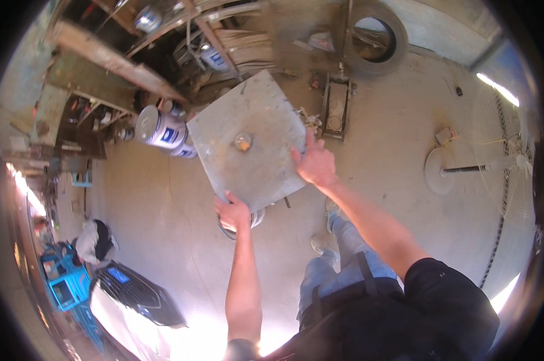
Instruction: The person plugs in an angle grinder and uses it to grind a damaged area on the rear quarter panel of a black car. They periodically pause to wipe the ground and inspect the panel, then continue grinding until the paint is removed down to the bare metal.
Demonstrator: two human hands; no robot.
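A grey square tabletop [263,180] with a worn, stained surface lies tilted across the middle of the view. My left hand [233,214] grips its near corner. At the right edge, my right hand [316,160] takes hold with the fingers spread along the rim. A small round glass container [243,141] with something orange in it stands on the top. Partly hidden below the near corner is a bucket [257,218]. A dark bar [287,202] sticks out from under the near edge; I cannot tell whether it is a leg.
Paint buckets [163,131] stand left of the tabletop, before wooden shelving [118,58]. A tyre [400,40] and a long metal frame [336,106] lie beyond. Right is a pedestal fan [461,169]. Lower left are a vehicle [136,293] and a crouching person [93,241]. A thin cord [188,221] crosses the floor.
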